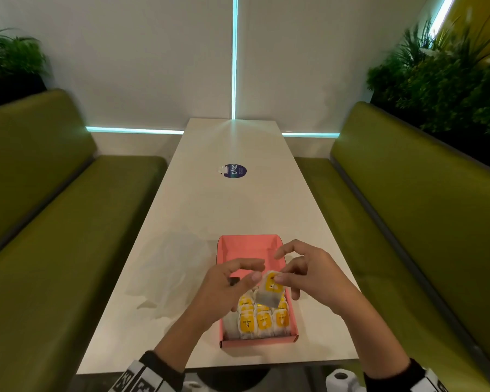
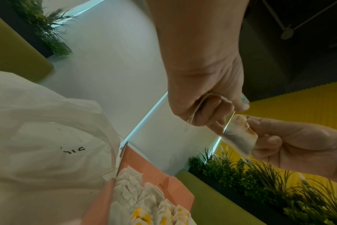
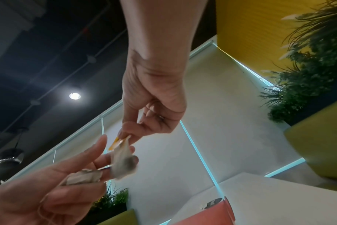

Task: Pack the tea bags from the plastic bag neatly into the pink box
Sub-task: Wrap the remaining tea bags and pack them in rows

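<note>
**Tea bag held over the pink box, a second one tucked in the left hand**

From the head view, both hands are up over the pink box (image 1: 248,246), meeting around one tea bag (image 1: 270,291). The right hand (image 1: 313,274) pinches it at its yellow tag, thumb and forefinger closed on the top edge, and the bag hangs above the packed rows (image 1: 262,321) filling the near half of the box. The left hand (image 1: 224,290) has its thumb tip just at the bag's left edge.

Now the right wrist view gives us something the head view hides: a second, crumpled tea bag (image 3: 83,178) lies clamped between the left hand's fingers, its string trailing down across the palm (the left wrist view shows that string (image 2: 194,112) looped through curled fingers too).

The far half of the box shows bare pink floor. The plastic bag (image 1: 178,267) lies slumped just left of the box, touching its side in the left wrist view. The box sits near the table's (image 1: 232,210) near edge, with long white surface beyond and a round sticker (image 1: 234,171) well away at the far end.
</note>
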`<action>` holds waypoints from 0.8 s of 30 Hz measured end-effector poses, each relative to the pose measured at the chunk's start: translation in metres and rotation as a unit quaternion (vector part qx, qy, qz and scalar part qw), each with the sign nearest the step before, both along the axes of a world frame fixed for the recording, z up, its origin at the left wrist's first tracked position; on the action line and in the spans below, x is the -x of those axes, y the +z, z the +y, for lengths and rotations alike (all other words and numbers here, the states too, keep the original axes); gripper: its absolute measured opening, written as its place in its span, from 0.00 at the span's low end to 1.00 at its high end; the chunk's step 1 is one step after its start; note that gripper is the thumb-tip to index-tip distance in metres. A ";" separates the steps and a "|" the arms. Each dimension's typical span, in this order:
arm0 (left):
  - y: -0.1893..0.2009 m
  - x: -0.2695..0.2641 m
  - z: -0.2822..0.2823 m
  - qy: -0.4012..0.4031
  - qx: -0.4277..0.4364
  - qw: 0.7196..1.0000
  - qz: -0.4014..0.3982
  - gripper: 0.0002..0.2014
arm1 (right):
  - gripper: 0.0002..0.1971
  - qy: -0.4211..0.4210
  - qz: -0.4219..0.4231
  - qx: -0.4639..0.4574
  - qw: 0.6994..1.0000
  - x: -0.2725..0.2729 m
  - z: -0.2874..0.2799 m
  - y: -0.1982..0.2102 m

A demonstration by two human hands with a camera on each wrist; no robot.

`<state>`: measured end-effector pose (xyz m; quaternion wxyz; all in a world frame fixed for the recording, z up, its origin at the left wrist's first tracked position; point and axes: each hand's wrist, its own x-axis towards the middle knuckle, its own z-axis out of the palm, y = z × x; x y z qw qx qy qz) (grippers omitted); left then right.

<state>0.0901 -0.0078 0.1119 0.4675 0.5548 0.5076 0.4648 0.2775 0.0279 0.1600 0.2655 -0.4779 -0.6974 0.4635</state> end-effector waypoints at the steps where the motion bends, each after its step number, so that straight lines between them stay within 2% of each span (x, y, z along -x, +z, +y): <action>1: 0.001 -0.001 -0.001 -0.019 0.005 1.000 0.010 0.15 | 0.14 -0.003 0.003 -0.002 1.000 0.000 0.000 0.001; 3: 0.000 -0.004 -0.003 -0.033 0.008 0.999 0.022 0.13 | 0.13 -0.013 0.021 -0.005 1.000 0.000 0.000 0.001; 7: -0.002 -0.007 -0.001 0.001 0.003 1.000 0.004 0.02 | 0.10 -0.044 0.066 -0.016 0.997 0.002 0.000 -0.001; 11: 0.000 -0.009 -0.001 0.009 -0.019 1.000 -0.013 0.05 | 0.13 -0.040 0.054 -0.009 0.998 0.000 0.000 -0.004; 14: 0.000 -0.009 -0.002 0.018 -0.025 0.999 -0.010 0.03 | 0.08 -0.013 0.017 0.010 1.000 0.000 -0.001 -0.012; 16: -0.001 -0.010 -0.002 0.046 -0.033 0.998 -0.026 0.02 | 0.04 -0.021 0.035 0.003 0.999 0.001 -0.001 -0.017; 19: -0.002 -0.010 -0.003 0.089 -0.069 0.993 -0.038 0.09 | 0.05 -0.037 0.083 0.015 0.996 0.004 -0.002 -0.017; 22: -0.007 -0.012 -0.005 0.073 -0.079 0.994 0.003 0.11 | 0.09 -0.046 0.110 0.035 0.992 0.007 -0.003 -0.015; 24: -0.011 -0.013 -0.005 0.082 -0.079 0.993 0.034 0.09 | 0.08 -0.053 0.123 0.044 0.990 0.009 -0.003 -0.015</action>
